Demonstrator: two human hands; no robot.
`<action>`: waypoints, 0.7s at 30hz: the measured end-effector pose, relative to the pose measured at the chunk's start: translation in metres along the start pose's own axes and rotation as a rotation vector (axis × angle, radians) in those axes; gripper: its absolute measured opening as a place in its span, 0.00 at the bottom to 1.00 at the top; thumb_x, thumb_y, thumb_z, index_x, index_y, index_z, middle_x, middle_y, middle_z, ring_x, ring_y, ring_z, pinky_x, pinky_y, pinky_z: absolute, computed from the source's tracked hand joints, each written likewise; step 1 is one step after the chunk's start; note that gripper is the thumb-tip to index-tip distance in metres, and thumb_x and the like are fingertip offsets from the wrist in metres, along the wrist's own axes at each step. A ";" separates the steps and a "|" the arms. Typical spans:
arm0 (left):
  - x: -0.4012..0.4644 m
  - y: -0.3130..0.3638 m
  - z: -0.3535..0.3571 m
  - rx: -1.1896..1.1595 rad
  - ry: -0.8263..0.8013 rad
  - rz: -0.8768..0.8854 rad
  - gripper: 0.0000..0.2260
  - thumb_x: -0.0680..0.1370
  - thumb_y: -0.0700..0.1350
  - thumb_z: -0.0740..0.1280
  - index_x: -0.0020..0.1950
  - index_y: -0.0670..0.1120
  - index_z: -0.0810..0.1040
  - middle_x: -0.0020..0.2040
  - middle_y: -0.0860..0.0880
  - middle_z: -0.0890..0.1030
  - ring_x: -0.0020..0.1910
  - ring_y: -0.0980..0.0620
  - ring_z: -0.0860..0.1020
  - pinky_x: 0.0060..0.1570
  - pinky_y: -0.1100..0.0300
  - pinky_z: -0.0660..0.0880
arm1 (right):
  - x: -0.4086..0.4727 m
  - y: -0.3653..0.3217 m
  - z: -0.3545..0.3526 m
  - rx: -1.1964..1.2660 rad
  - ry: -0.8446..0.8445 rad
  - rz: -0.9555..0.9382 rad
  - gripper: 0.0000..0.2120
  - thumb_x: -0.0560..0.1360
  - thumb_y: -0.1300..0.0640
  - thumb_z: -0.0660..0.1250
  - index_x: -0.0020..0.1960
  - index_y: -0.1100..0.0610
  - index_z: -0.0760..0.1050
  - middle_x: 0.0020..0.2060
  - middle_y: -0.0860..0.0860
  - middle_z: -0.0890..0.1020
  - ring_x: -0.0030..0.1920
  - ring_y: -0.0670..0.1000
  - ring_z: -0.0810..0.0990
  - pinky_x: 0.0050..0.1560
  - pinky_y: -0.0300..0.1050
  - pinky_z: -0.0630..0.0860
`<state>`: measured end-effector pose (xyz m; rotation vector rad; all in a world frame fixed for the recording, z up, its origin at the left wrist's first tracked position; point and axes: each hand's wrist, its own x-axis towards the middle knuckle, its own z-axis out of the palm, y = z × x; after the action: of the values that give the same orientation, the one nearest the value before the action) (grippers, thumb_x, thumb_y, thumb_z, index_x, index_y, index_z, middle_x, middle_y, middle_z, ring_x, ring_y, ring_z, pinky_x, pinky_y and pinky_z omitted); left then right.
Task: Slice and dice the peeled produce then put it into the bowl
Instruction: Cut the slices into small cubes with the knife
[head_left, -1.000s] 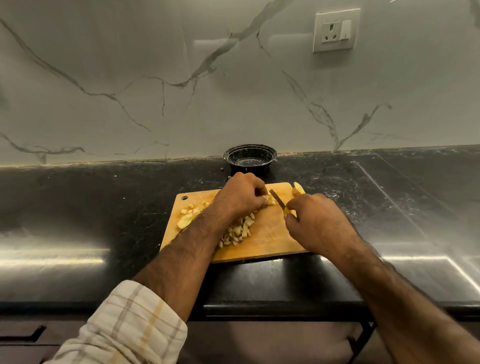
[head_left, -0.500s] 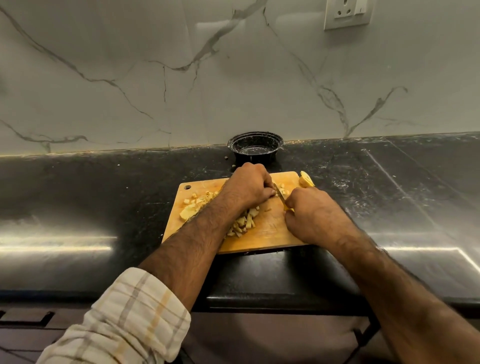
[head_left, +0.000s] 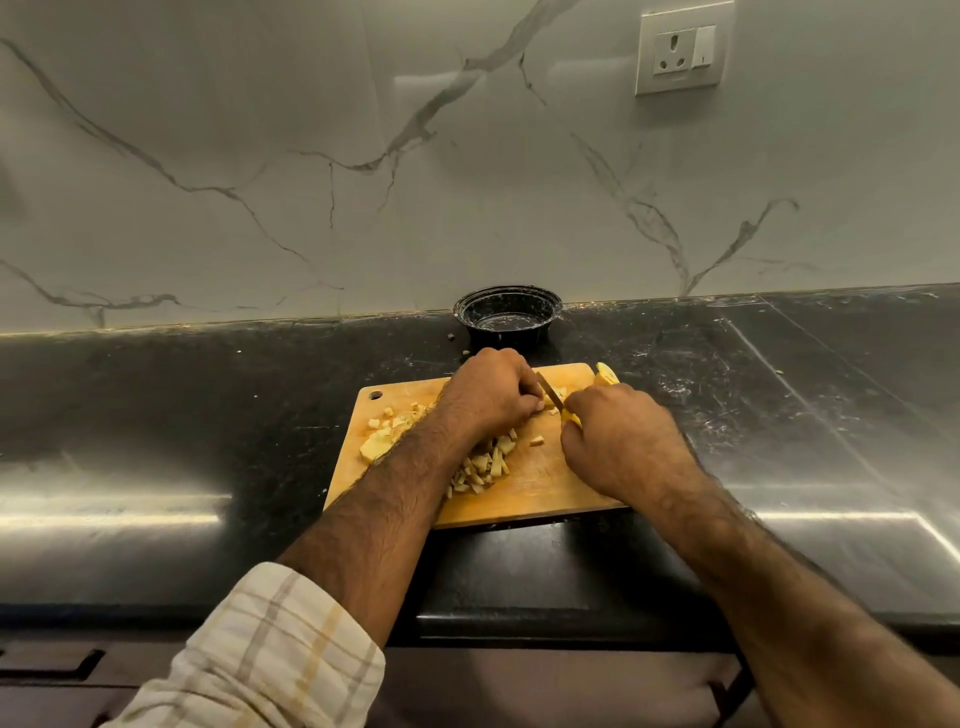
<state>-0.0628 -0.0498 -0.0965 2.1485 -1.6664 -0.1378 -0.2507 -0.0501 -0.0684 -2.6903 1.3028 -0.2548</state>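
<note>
**Now dicing on the board, bowl waiting behind**

Just behind the wooden cutting board (head_left: 540, 483), a black bowl (head_left: 508, 315) stands on the dark surface (head_left: 208, 415), close against the marbled wall. The board lies flat near the surface's front edge.

Both hands work at the board's far side. The left hand (head_left: 485, 397) has its fingers curled down over a pale piece of peeled produce (head_left: 551, 401), pinning it to the wood. The right hand (head_left: 621, 441) is clenched around the yellow handle of a knife (head_left: 550, 394), whose blade slants up and away between the two hands, its edge right beside the left fingertips and against the held piece.

A heap of diced bits (head_left: 488, 465) lies on the board just right of the left forearm, with one stray cube (head_left: 536, 441) nearer the right hand. More cut bits and a larger uncut chunk (head_left: 375, 446) sit toward the board's left end. A yellow wedge (head_left: 605, 375) rests at the far right corner of the board.

A wall socket (head_left: 683, 48) is mounted high on the right. A checked sleeve (head_left: 270, 654) covers the left upper forearm.
</note>
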 end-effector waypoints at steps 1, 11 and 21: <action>0.000 -0.002 0.000 -0.017 0.006 -0.002 0.05 0.77 0.50 0.77 0.51 0.51 0.89 0.48 0.60 0.82 0.48 0.59 0.79 0.45 0.64 0.74 | 0.003 -0.003 0.002 -0.002 -0.004 0.000 0.15 0.81 0.50 0.61 0.64 0.49 0.79 0.55 0.52 0.80 0.50 0.54 0.76 0.50 0.50 0.76; 0.001 0.005 0.002 0.032 0.046 -0.044 0.04 0.76 0.51 0.77 0.49 0.52 0.89 0.48 0.58 0.84 0.47 0.59 0.80 0.48 0.60 0.80 | 0.000 -0.006 0.002 -0.062 -0.135 -0.039 0.09 0.80 0.53 0.66 0.60 0.51 0.78 0.43 0.47 0.72 0.49 0.52 0.75 0.52 0.49 0.79; -0.002 0.003 -0.005 0.044 -0.032 -0.049 0.04 0.79 0.49 0.75 0.52 0.51 0.87 0.49 0.55 0.85 0.48 0.58 0.81 0.52 0.58 0.82 | -0.015 0.008 -0.006 0.024 0.027 -0.013 0.16 0.80 0.47 0.63 0.65 0.48 0.80 0.55 0.52 0.81 0.52 0.54 0.80 0.52 0.52 0.82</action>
<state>-0.0645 -0.0471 -0.0907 2.2319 -1.6494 -0.1514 -0.2666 -0.0436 -0.0657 -2.6849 1.2816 -0.3076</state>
